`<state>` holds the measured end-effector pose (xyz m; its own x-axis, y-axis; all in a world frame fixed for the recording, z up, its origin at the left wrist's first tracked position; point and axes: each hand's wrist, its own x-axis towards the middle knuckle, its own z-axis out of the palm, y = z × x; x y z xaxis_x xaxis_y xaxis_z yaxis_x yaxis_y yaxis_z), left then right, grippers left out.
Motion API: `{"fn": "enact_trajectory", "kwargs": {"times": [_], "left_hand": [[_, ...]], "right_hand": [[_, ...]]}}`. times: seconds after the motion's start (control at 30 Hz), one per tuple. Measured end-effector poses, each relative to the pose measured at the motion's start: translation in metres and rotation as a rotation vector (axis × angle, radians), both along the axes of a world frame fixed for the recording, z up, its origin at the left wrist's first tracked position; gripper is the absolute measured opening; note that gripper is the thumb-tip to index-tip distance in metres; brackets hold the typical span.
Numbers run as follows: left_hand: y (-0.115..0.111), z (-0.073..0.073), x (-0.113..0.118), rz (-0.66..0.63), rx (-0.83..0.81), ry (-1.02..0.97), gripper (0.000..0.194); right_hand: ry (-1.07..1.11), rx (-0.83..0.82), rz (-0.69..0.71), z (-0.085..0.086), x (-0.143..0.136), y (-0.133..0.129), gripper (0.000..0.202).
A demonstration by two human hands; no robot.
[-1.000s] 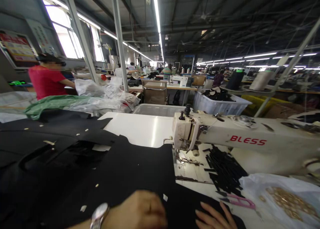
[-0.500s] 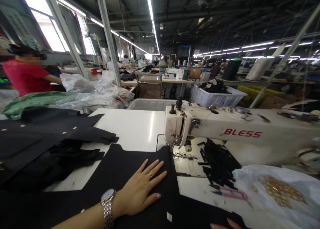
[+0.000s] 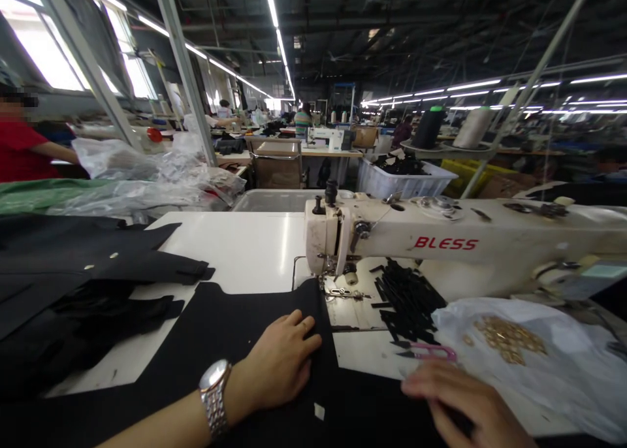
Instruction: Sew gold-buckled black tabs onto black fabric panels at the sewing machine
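A large piece of black fabric (image 3: 274,311) lies on the white table, its upper right corner by the presser foot of a cream sewing machine (image 3: 386,236) marked BLESS. My left hand (image 3: 281,356), with a watch and a ring, rests on the fabric, fingers bent and drawn together against it. At lower right, my right hand (image 3: 460,396) is slightly blurred above the fabric's edge, index finger stretched out and thumb apart. Just beyond it lie pink-handled thread snips (image 3: 434,351). A small white tag (image 3: 319,411) sits on the fabric below my left hand.
Black strips (image 3: 406,298) are heaped beside the needle area. Gold-coloured metal pieces (image 3: 509,337) lie on a white plastic bag (image 3: 563,363) at right. More black garment pieces (image 3: 63,252) cover the left side. A person in red (image 3: 24,147) is at far left.
My left hand has gone from flat with spread fingers to curled on the fabric. My right hand has come up from the bottom edge into view. The camera view has shifted right.
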<state>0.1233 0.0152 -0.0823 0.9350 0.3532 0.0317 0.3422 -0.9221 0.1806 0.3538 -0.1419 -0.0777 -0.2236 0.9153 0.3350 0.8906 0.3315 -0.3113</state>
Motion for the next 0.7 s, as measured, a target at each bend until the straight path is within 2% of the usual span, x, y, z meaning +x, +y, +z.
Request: {"fn": "enact_trajectory", "kwargs": {"times": [0.03, 0.13, 0.23, 0.37, 0.43, 0.5, 0.57, 0.63, 0.7], "left_hand": [[-0.004, 0.0, 0.008, 0.005, 0.024, 0.01, 0.018], [-0.013, -0.009, 0.028, 0.035, 0.088, 0.02, 0.017], [-0.016, -0.018, 0.035, 0.062, 0.11, -0.017, 0.017], [-0.009, -0.019, 0.03, 0.093, 0.02, -0.157, 0.018], [-0.005, -0.019, 0.028, 0.129, -0.144, -0.306, 0.018], [0.0, -0.021, 0.029, 0.133, -0.417, -0.491, 0.016], [0.003, -0.025, 0.031, 0.109, -0.778, -0.634, 0.028], [0.006, -0.03, 0.035, 0.095, -1.13, -0.655, 0.038], [0.007, -0.034, 0.037, 0.116, -1.345, -0.611, 0.04]], "right_hand": [[-0.032, -0.016, -0.139, 0.004, 0.002, 0.013, 0.021], [-0.155, -0.089, -0.381, -0.002, 0.011, 0.055, 0.019], [-0.194, -0.114, -0.456, -0.016, 0.021, 0.082, 0.014], [-0.146, -0.097, -0.462, -0.018, 0.023, 0.087, 0.018], [-0.089, -0.069, -0.474, -0.015, 0.015, 0.083, 0.017], [-0.012, -0.058, -0.472, -0.014, 0.003, 0.079, 0.014], [0.222, -0.112, -0.421, -0.017, -0.015, 0.076, 0.014], [0.548, -0.199, -0.339, -0.021, -0.034, 0.074, 0.016], [0.771, -0.245, -0.295, -0.025, -0.051, 0.071, 0.015]]}}
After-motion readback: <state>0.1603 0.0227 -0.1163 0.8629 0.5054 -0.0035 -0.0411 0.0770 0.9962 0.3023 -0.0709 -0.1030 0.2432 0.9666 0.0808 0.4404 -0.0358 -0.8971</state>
